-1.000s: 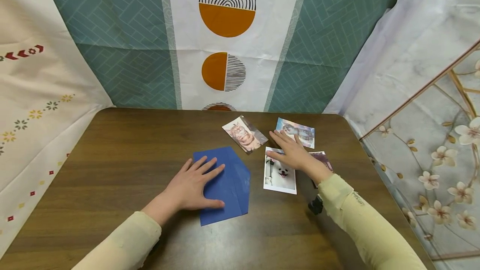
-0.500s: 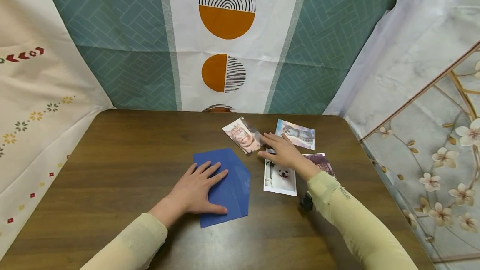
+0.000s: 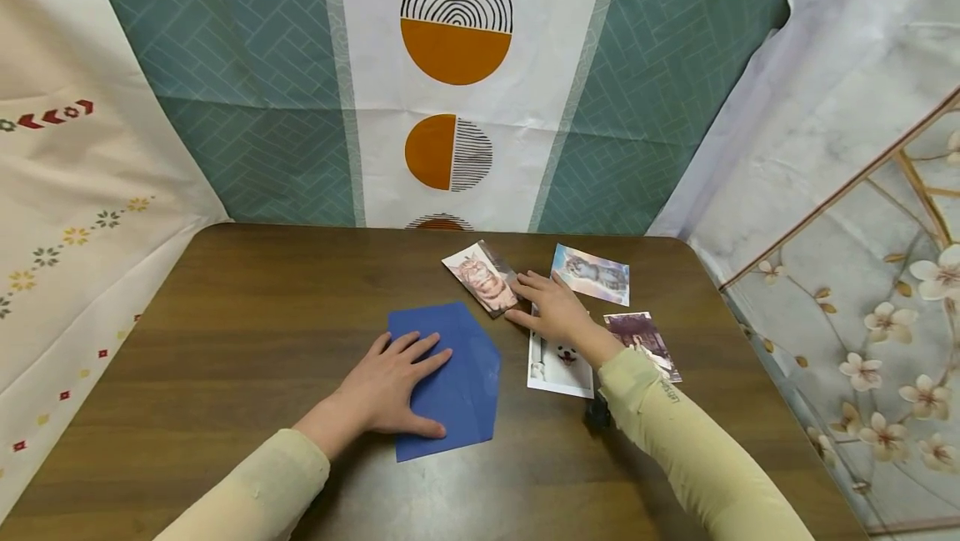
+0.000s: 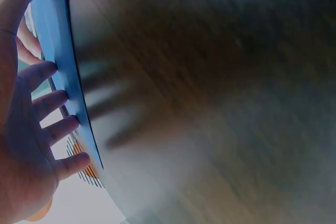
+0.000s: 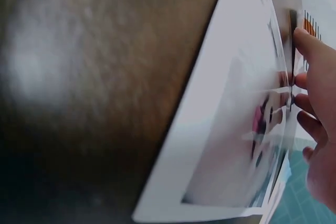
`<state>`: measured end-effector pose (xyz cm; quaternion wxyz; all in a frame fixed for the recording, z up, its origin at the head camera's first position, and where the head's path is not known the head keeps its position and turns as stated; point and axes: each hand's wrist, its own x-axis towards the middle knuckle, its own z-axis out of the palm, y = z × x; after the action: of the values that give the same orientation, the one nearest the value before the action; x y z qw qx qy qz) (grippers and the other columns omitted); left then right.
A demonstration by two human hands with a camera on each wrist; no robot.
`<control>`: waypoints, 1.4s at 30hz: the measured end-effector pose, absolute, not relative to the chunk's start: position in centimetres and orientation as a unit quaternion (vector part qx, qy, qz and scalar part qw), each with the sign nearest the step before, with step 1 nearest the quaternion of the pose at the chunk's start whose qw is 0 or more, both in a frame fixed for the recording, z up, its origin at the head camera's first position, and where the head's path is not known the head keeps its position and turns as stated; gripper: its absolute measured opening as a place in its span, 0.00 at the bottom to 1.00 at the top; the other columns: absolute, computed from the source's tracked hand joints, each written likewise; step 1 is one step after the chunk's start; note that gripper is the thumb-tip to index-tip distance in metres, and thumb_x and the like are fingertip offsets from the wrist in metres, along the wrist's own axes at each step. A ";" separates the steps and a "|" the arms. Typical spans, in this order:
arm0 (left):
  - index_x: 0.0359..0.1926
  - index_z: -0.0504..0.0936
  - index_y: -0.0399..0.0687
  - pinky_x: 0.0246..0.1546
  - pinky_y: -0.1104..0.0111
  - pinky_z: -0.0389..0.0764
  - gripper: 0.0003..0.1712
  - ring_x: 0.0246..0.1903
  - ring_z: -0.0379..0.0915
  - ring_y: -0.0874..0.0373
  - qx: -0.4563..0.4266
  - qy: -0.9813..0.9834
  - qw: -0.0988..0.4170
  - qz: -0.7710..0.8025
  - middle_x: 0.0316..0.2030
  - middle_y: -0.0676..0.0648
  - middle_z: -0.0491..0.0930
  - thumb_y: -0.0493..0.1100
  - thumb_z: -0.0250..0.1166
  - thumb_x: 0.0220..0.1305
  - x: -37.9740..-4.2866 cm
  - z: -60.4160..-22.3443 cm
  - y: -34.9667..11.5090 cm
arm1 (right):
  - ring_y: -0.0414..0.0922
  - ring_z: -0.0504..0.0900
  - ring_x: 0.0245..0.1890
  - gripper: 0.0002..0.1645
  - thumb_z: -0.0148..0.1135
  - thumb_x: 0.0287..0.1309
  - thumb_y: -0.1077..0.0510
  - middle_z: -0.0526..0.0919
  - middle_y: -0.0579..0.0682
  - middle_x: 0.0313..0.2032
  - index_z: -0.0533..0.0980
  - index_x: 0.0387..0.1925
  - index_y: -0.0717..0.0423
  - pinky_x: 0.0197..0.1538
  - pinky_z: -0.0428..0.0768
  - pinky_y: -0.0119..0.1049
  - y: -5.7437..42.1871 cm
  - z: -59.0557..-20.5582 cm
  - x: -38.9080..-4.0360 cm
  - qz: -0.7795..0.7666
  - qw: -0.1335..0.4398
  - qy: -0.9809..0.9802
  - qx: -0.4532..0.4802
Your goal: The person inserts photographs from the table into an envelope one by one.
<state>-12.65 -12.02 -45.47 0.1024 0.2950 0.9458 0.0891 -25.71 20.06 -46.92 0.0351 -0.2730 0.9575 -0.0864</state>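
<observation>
With fingers spread, my left hand [image 3: 390,383] rests on a blue paper envelope [image 3: 476,395], whose pointed flap faces right. The left wrist view shows the same fingers along the envelope's edge. My right hand [image 3: 555,312] reaches over a white-bordered photo of a white dog [image 3: 558,370] and covers its top. Its fingertips are at the right edge of a ginger cat photo [image 3: 478,281], and the fingers are lightly bent. In the right wrist view, the dog photo [image 5: 210,129] lies close below the hand [image 5: 323,98].
A photo of a grey kitten [image 3: 600,278] lies at the back right of the wooden table [image 3: 277,299]. Nearer, a purplish photo [image 3: 637,333] is partly behind the right sleeve [image 3: 675,424]. Patterned cloths hang behind the table [image 3: 480,66] and along both sides.
My right hand has moved left from over the dog and kitten photos to the ginger cat photo's edge, and its sleeve uncovers more of the purplish photo. My left hand stays on the envelope.
</observation>
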 end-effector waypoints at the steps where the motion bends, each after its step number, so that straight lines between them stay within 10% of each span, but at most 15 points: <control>1: 0.83 0.66 0.59 0.75 0.31 0.52 0.63 0.80 0.53 0.36 0.296 0.945 0.103 0.089 0.82 0.43 0.59 0.83 0.69 0.52 -12.7 -45.5 -12.1 | 0.55 0.59 0.82 0.42 0.59 0.75 0.33 0.67 0.56 0.79 0.70 0.79 0.52 0.81 0.48 0.62 19.9 -46.9 -25.6 -0.084 0.031 0.958 -0.273; 18: 0.82 0.68 0.56 0.74 0.28 0.49 0.64 0.79 0.54 0.34 0.289 0.947 0.104 0.093 0.81 0.41 0.61 0.83 0.70 0.51 -14.1 -45.2 -15.5 | 0.62 0.75 0.70 0.27 0.72 0.68 0.42 0.86 0.59 0.59 0.86 0.57 0.57 0.77 0.61 0.66 19.1 -47.3 -23.8 -0.099 -0.083 0.943 -0.308; 42: 0.82 0.67 0.56 0.73 0.27 0.49 0.63 0.80 0.52 0.32 0.270 0.950 0.132 0.081 0.82 0.41 0.59 0.79 0.73 0.51 -15.5 -44.0 -19.1 | 0.59 0.80 0.59 0.24 0.78 0.61 0.39 0.85 0.56 0.50 0.85 0.46 0.53 0.76 0.63 0.65 18.7 -47.1 -21.5 -0.092 -0.111 0.942 -0.304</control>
<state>-15.54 -19.05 -44.04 0.1323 0.2699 0.9503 0.0811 -21.52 18.68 -47.12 -0.1109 -0.3043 0.9416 -0.0918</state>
